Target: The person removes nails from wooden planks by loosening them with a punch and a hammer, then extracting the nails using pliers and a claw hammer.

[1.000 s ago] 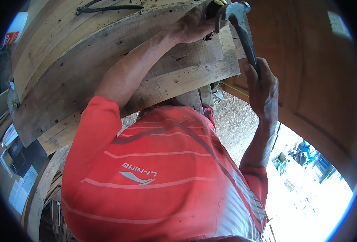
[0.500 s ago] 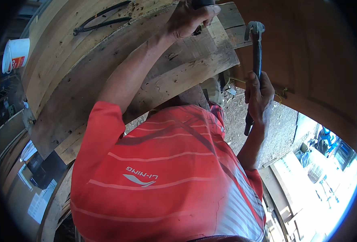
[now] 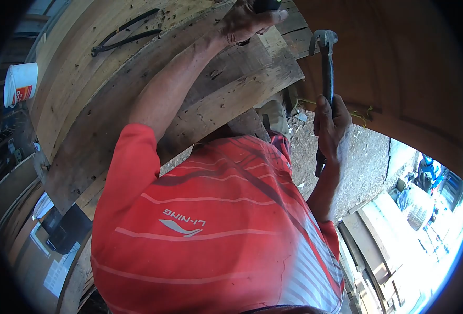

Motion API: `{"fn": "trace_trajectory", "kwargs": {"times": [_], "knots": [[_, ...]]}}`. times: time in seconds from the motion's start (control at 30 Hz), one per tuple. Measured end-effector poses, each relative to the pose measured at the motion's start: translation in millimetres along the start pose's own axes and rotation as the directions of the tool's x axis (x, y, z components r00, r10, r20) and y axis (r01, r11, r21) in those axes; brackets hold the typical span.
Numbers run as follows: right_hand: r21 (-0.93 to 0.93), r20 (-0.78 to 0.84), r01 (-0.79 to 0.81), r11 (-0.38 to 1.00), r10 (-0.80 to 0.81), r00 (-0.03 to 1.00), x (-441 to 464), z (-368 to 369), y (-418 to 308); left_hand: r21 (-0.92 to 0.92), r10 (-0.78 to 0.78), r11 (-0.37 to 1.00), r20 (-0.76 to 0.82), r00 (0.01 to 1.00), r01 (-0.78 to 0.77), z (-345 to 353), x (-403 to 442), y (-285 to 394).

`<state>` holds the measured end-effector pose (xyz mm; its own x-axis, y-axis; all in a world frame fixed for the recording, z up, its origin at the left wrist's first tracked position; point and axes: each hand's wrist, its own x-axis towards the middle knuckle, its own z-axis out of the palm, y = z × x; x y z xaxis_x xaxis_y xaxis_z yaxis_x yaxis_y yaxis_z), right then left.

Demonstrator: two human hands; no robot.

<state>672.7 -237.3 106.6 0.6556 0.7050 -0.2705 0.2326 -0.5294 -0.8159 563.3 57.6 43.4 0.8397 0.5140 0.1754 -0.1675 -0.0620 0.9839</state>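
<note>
My right hand (image 3: 334,125) is closed around the dark handle of a claw hammer (image 3: 327,65), its metal head raised at the top. At the upper edge of the view my left hand (image 3: 242,23) grips a tool with a thick black handle (image 3: 267,5); a dark part shows just below the fist, against the wood, but its kind is not clear. Under that hand and forearm lie worn wooden boards (image 3: 231,91) with nail holes and rough edges. Farther left on the wood rests a pair of long-handled pincers (image 3: 121,42), its dark handles spread.
A white bucket (image 3: 24,83) stands at the far left. A brown wooden panel (image 3: 393,78) fills the upper right. Below it the ground (image 3: 362,157) shows wood chips. Stacked boards (image 3: 365,243) lie at the lower right, near a fan-like round grille (image 3: 419,213).
The view has shifted slightly. The hammer stays raised in my right hand, a little left of before in the view. My left hand keeps its grip on the black-handled tool.
</note>
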Motion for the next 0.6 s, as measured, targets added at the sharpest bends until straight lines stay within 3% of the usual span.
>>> {"fn": "trace_trajectory", "kwargs": {"times": [0.1, 0.2, 0.3, 0.37, 0.47, 0.5, 0.6], "knots": [[0.018, -0.056, 0.074, 0.997, -0.073, 0.996, -2, 2, -13, 0.223, -0.016, 0.975, 0.018, 1.000, 0.011, -3, 7, -6], [0.113, -0.186, 0.288, 0.951, -0.265, 0.946, -3, 7, -28, 0.468, 0.272, 0.840, 0.077, 0.959, -0.276, 4, 18, -47], [0.271, -0.331, 0.483, 0.832, -0.391, 0.859, 1, 11, -44, 0.188, -0.026, 0.982, 0.082, 0.996, 0.010, 8, 3, -14], [0.344, -0.396, 0.537, 0.770, -0.400, 0.827, 8, 18, -54, 0.189, -0.032, 0.982, 0.098, 0.995, 0.013, 5, 5, -20], [-0.074, -0.197, 0.320, 0.945, -0.328, 0.924, 20, 30, -44, 0.172, 0.023, 0.984, 0.148, 0.989, -0.049, 3, 6, -31], [-0.371, 0.066, 0.344, 0.863, -0.345, 0.936, 21, 24, -51, 0.143, 0.027, 0.989, 0.137, 0.990, -0.046, 4, 6, -27], [-0.213, 0.028, 0.357, 0.909, -0.359, 0.933, 23, 17, -70, 0.013, -0.024, 1.000, 0.049, 0.999, 0.023, 13, 3, -5]]}}
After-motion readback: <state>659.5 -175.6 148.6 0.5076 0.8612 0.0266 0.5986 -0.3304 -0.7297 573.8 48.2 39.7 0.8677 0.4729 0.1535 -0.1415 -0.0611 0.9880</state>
